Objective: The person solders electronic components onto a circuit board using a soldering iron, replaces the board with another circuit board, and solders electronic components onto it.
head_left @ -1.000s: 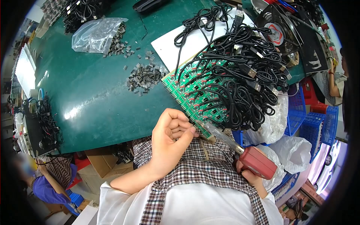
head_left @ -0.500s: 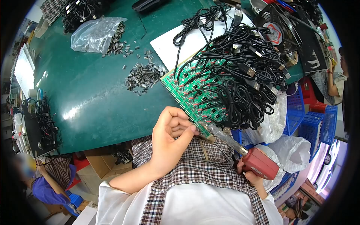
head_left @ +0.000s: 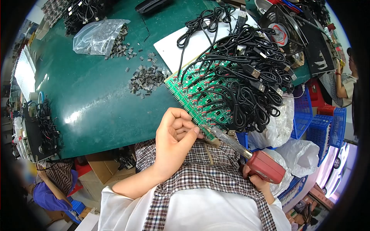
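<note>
A green circuit board panel (head_left: 196, 92) with a row of pins along its near left edge lies on the table, with bundled black USB cables (head_left: 246, 92) over its right part. My left hand (head_left: 175, 140) is at the panel's near corner, thumb and fingers pinched at the edge; what lies between the fingertips is too small to make out. My right hand (head_left: 258, 179) is wrapped round a red-handled soldering tool (head_left: 266, 167), whose tip meets the board's edge beside my left fingertips. Small black pin headers (head_left: 148, 79) lie in a loose pile left of the panel.
A clear plastic bag (head_left: 96, 36) with more headers is at the upper left. White card (head_left: 173, 48) lies under the panel. A fan (head_left: 283, 32) stands at the upper right, above blue baskets (head_left: 320, 129) and plastic bags. Other people are at both sides.
The red tool has shifted slightly, first right and then back a little to the left. My left hand stays at the same board corner.
</note>
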A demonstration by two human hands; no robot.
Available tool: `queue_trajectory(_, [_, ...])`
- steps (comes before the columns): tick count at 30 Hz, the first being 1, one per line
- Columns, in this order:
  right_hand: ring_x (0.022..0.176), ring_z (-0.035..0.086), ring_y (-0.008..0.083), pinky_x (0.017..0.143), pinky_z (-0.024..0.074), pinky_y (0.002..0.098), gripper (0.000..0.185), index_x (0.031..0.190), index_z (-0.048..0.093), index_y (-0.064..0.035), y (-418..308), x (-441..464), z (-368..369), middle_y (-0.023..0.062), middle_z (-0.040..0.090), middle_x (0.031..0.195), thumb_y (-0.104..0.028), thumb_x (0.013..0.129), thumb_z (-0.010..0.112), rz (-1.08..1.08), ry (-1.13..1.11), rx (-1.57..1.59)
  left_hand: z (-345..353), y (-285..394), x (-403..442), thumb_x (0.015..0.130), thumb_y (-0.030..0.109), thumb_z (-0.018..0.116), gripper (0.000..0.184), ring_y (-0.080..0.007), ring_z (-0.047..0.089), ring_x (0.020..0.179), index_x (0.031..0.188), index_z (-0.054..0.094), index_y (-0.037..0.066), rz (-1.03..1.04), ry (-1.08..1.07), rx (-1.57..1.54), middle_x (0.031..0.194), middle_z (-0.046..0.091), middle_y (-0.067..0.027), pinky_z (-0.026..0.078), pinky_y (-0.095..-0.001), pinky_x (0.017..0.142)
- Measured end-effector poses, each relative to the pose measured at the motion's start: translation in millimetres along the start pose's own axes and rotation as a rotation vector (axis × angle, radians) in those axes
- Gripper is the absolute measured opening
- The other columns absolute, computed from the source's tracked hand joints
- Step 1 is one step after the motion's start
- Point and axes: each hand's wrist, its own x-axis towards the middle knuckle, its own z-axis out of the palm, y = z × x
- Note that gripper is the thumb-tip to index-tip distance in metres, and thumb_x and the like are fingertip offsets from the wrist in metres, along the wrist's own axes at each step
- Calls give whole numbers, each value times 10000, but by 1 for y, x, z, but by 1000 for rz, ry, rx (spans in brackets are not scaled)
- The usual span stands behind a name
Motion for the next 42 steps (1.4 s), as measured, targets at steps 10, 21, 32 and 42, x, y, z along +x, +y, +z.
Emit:
queue_trajectory(10, [642,620,173,594,480,261,685,1057,541,57,-17,12,7,62,629,760,-465,653,722,44,-1,60,0,-2,0,788,-79,521,252,-136,567,712,976,390,26,21,-8,2,781,545,-67,511,-274,682])
queue_trajectory(21, [708,630,202,647,486,292,641,1075,532,46,1,-6,0,92,634,869,-426,683,716,38,14,-33,-1,-2,0,791,-85,513,248,-135,567,718,974,387,25,20,-21,7,791,548,-70,515,-281,682])
queue_trajectory(32, [737,637,208,665,493,292,656,1088,521,67,5,-2,2,99,638,860,-412,685,716,-49,21,26,1,-2,0,791,-86,510,248,-126,563,724,975,387,27,33,-18,9,793,540,-61,517,-273,683])
queue_trajectory(42, [640,627,183,608,484,271,649,1104,498,71,-1,-4,-3,95,640,811,-353,676,739,-51,-10,-19,0,-2,-1,796,-81,511,245,-126,567,734,976,385,26,30,-15,21,799,538,-65,515,-271,687])
